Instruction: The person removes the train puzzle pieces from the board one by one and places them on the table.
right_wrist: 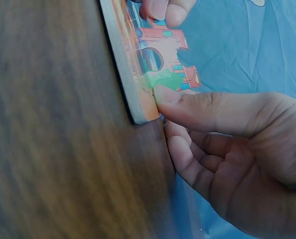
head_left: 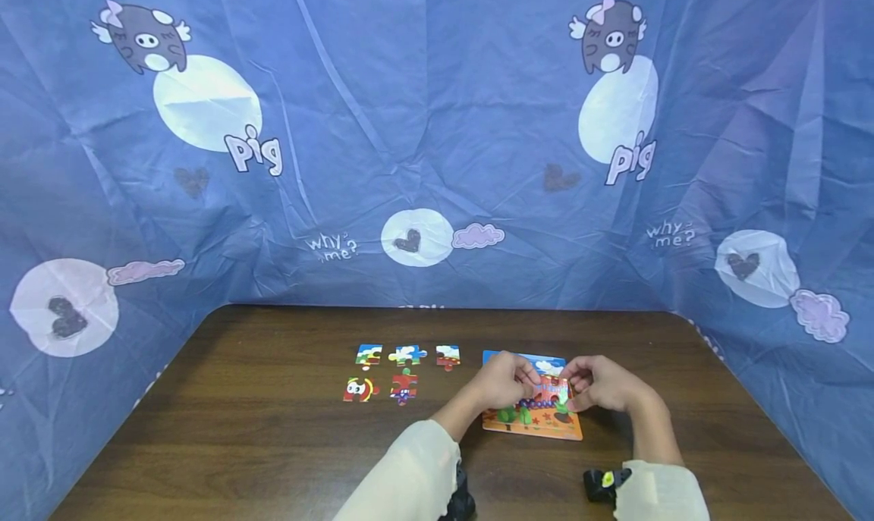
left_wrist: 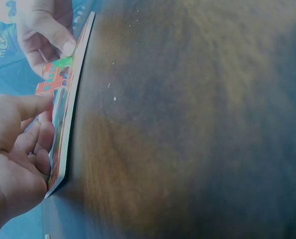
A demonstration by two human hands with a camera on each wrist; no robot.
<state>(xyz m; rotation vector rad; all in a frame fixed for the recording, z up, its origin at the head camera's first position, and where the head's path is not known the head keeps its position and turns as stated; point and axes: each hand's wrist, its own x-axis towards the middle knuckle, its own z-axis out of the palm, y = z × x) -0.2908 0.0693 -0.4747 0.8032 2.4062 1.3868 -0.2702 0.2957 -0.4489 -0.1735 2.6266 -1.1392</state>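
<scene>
A red train section of jigsaw [head_left: 554, 389] with a green bush stands tilted up over the picture puzzle board [head_left: 532, 428]. My left hand [head_left: 504, 381] pinches this section at its left end, thumb against the index finger. At the other end, my right hand [head_left: 604, 384] holds the green corner, with the right thumb [right_wrist: 169, 94] on its face. In the right wrist view the section [right_wrist: 164, 37] shows rounded notches along its edges. The left wrist view has the board [left_wrist: 63, 159] edge-on beneath both hands. Part of the board's picture is hidden by my fingers.
Several loose jigsaw pieces lie left of the board, among them a cloud piece [head_left: 407, 355], a smiling-face piece [head_left: 358, 389] and a red piece [head_left: 404, 387]. The brown wooden table [head_left: 273, 430] meets a blue patterned cloth [head_left: 423, 164] at its back and sides.
</scene>
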